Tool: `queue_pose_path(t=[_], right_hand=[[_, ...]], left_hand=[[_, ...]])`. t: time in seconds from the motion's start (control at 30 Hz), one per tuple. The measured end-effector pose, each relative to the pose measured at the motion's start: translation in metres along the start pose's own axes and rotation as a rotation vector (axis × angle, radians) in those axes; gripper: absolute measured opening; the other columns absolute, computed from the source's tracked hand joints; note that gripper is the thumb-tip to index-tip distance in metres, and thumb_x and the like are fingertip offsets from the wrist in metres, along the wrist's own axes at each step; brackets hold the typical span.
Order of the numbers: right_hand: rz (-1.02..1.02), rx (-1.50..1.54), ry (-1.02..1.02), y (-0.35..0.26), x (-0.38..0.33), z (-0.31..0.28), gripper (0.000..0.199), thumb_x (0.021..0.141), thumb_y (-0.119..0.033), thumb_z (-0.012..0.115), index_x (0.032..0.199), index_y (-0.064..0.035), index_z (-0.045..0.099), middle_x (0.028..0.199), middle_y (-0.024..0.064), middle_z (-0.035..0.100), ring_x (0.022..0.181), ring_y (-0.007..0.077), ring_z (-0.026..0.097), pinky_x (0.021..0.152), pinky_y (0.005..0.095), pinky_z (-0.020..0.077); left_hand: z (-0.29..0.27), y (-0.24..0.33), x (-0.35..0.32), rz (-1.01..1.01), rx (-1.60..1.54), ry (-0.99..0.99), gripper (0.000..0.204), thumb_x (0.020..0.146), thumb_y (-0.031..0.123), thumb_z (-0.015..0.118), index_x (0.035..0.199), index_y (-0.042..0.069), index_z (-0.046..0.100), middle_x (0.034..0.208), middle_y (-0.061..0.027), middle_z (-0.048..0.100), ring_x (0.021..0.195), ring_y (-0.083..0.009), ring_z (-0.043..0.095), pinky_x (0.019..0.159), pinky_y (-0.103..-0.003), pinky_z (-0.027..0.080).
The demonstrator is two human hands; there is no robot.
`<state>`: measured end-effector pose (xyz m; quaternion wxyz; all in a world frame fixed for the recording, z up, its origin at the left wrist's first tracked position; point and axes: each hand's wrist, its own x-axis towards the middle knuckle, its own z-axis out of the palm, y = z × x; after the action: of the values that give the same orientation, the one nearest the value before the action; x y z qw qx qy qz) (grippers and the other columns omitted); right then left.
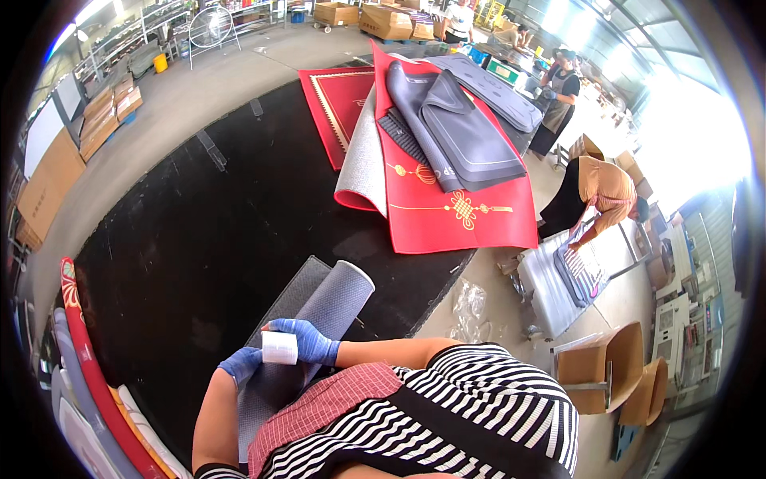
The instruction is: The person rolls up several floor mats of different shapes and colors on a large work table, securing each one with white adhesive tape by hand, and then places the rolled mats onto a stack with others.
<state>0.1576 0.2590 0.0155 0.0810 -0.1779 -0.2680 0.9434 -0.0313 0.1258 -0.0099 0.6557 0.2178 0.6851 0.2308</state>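
Observation:
A grey mat, partly rolled into a tube, lies on the near part of the black table in front of my body. Over it, both my gloved hands meet at a small white piece that looks like a label or a short roll of labels. My right hand, in a blue glove, is closed with its fingers around the white piece's upper and right side. At the lower left edge of the piece, my left hand, also blue-gloved, is closed too; its fingertips are partly hidden.
Red mats with gold patterns and folded grey mats are heaped on the far right of the black table. Rolled mats stand along its left edge. A person bends over a mat-laden cart at right; cardboard boxes stand nearby.

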Motion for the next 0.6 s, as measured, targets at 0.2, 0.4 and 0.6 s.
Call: queue_pose_path(t=[0.2,0.4,0.6], right_hand=[[-0.314,-0.579,-0.045,0.006,0.000,-0.004,0.034,0.093,-0.006,0.069,0.127,-0.0054,0.063,0.112,0.0069,0.070,0.104,0.0184,0.067,0.093,0.0314,0.0562],[-0.332,-1.150,-0.072,-0.025,0.002,0.027,0.044,0.085,-0.009,0.077,0.126,-0.0076,0.064,0.113,0.0114,0.072,0.106,0.0229,0.069,0.092,0.0335,0.0549],[-0.370,-1.280,0.025,-0.029,0.027,0.032,0.030,0.075,-0.019,0.081,0.101,-0.0095,0.069,0.101,0.0147,0.072,0.094,0.0293,0.071,0.082,0.0368,0.0556]], left_hand=[[0.012,0.003,0.015,0.018,-0.284,-0.063,0.028,0.101,0.021,0.055,0.121,0.007,0.069,0.121,-0.0091,0.069,0.110,-0.0178,0.064,0.100,-0.029,0.047],[-0.017,-0.049,0.075,0.290,0.056,-0.047,0.035,0.107,0.013,0.040,0.135,0.010,0.060,0.131,-0.0065,0.065,0.120,-0.0174,0.059,0.106,-0.030,0.045],[0.031,-0.023,-0.025,0.574,0.540,0.701,0.022,0.089,0.019,0.061,0.104,0.006,0.071,0.099,-0.0215,0.071,0.097,-0.0431,0.065,0.086,-0.049,0.051]])
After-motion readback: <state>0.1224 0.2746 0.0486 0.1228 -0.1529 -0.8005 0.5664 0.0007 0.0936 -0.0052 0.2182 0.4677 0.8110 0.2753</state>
